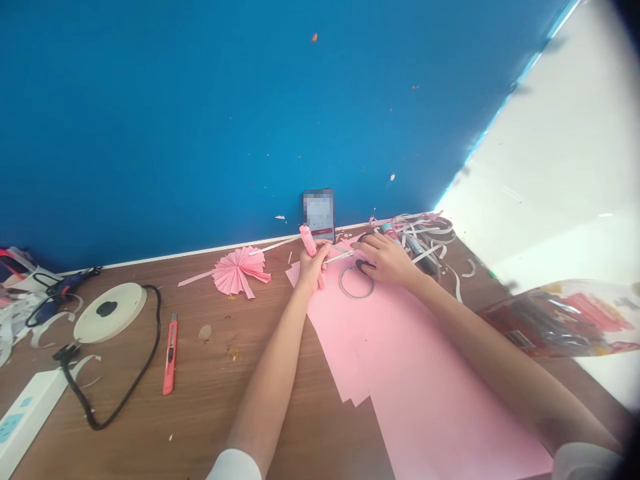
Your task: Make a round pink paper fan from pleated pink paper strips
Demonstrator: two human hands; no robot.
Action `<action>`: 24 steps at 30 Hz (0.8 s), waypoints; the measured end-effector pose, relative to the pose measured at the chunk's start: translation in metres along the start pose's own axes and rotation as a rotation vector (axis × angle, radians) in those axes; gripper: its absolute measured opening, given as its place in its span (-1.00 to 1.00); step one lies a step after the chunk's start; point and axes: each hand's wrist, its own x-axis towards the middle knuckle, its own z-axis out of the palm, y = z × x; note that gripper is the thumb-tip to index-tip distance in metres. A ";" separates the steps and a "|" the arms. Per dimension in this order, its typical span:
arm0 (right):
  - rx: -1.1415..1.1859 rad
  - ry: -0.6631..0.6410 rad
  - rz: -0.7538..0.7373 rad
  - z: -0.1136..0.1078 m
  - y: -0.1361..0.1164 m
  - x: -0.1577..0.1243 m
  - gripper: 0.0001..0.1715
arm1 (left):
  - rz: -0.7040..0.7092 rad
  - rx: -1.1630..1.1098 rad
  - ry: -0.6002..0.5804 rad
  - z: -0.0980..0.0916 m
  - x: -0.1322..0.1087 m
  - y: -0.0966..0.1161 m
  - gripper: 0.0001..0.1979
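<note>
My left hand (312, 267) is closed around a narrow folded strip of pink paper (307, 240), which stands up out of the fist. My right hand (384, 259) has its fingers in the black handles of a pair of scissors (345, 255). The blades point left and reach the folded paper at the left hand; whether they cut into it is too small to tell. Large pink paper sheets (390, 360) lie under both hands. A thin metal ring (357, 283) rests on the sheets just below the scissors. Left of the hands lies a pleated pink paper fan (240, 270).
A phone (319, 213) leans on the blue wall. Paper strips (425, 230) pile up at the back right, near a plastic bag (565, 320). A red box cutter (171, 353), a round white device (111, 312) with a black cord and a power strip (30, 413) lie left.
</note>
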 end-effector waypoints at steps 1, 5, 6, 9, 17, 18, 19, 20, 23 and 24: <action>0.022 -0.007 0.004 -0.002 0.000 0.001 -0.52 | -0.006 -0.009 -0.003 0.000 0.000 0.000 -0.69; 0.086 -0.054 0.008 -0.012 -0.001 0.005 -0.55 | -0.027 -0.033 0.008 0.000 -0.001 0.001 -0.74; 0.091 -0.070 0.006 -0.015 -0.001 0.006 -0.56 | -0.024 -0.035 0.011 0.000 -0.001 0.001 -0.75; 0.080 -0.108 0.012 -0.025 -0.003 0.008 -0.57 | -0.012 -0.052 0.020 -0.001 0.000 0.000 -0.76; 0.123 0.055 0.333 -0.029 -0.009 0.011 -0.58 | -0.068 -0.170 0.110 -0.005 0.004 0.000 -0.67; 0.181 0.078 0.386 -0.027 -0.009 0.011 -0.59 | -0.063 -0.152 0.097 -0.004 0.004 0.000 -0.67; 0.243 0.093 0.426 -0.025 -0.010 0.012 -0.59 | -0.051 -0.134 0.080 -0.004 0.004 0.000 -0.68; 0.301 0.105 0.455 -0.023 -0.010 0.013 -0.60 | -0.033 -0.116 0.059 -0.003 0.003 0.000 -0.69; 0.413 0.138 0.508 -0.019 -0.011 0.013 -0.61 | -0.009 -0.060 0.002 -0.001 0.002 0.000 -0.67; 0.436 0.148 0.518 -0.018 -0.012 0.014 -0.61 | -0.016 -0.041 -0.008 -0.001 0.001 0.001 -0.65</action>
